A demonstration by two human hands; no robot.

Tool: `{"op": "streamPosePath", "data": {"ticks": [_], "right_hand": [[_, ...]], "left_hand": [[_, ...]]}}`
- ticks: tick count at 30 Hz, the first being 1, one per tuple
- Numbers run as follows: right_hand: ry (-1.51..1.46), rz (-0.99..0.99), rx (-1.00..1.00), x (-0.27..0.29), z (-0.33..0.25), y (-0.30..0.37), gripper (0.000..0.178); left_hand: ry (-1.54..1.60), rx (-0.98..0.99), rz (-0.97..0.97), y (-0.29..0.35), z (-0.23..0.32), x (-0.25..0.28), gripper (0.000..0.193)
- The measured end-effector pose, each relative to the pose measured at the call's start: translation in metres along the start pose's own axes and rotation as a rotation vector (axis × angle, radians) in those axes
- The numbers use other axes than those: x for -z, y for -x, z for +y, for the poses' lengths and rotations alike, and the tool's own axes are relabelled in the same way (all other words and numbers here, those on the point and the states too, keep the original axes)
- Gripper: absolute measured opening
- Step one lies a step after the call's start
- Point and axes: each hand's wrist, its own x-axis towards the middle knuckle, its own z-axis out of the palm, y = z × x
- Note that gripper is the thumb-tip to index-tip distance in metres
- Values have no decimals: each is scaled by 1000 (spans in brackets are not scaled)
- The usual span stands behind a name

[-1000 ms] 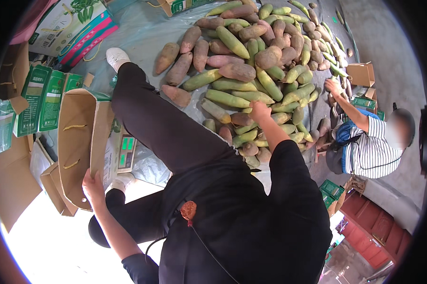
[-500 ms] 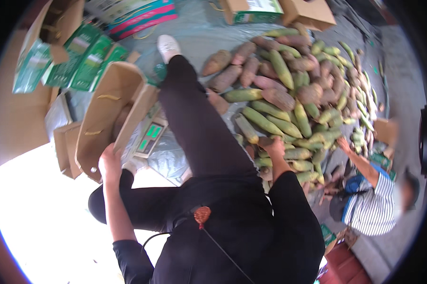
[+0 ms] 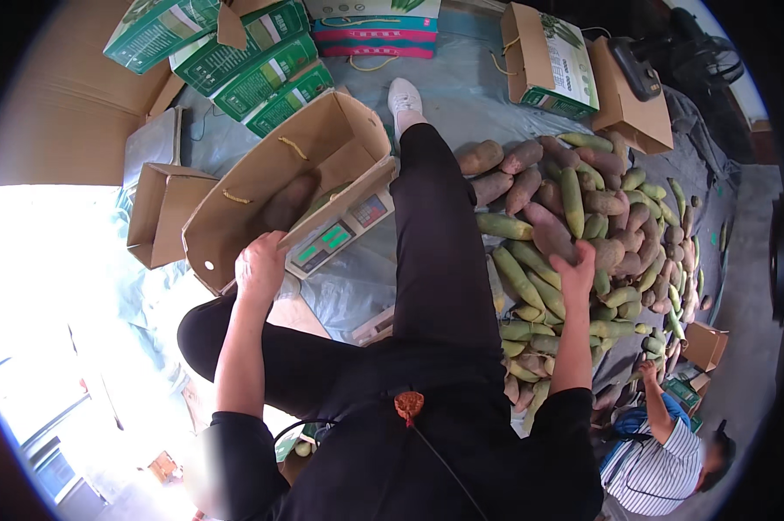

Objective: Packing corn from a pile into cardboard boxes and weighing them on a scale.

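My left hand (image 3: 261,267) is closed on the near rim of an open, long cardboard box (image 3: 222,221) with yellow cord handles. Inside it lie a reddish-brown radish (image 3: 289,201) and part of a green radish (image 3: 329,200). A scale (image 3: 335,234) with lit green displays is right beside the box; whether the box rests on its platform is hidden. Over the big heap of green and reddish radishes (image 3: 613,230), my right hand (image 3: 574,267) has its fingers around the near end of a reddish radish (image 3: 548,230).
Green printed cartons (image 3: 266,74) and a pink-and-blue box (image 3: 374,39) stand at the far left. Two more open boxes (image 3: 552,69) are behind the heap. A smaller open carton (image 3: 168,208) sits left of mine. Another person (image 3: 661,451) reaches into the heap at right.
My view has shifted, so the box and heap appear elsewhere. My right hand has moved farther along the heap to a reddish radish. My left hand remains on the box rim.
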Motion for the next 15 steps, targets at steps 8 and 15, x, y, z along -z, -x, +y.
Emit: {"op": "streamPosePath", "data": {"ticks": [8, 15], "right_hand": [[-421, -223, 589, -42, -246, -6, 63], [-156, -124, 977, -138, -330, 28, 67]], "left_hand": [[-73, -14, -52, 0, -13, -5, 26], [-68, -53, -37, -6, -18, -15, 23]]}}
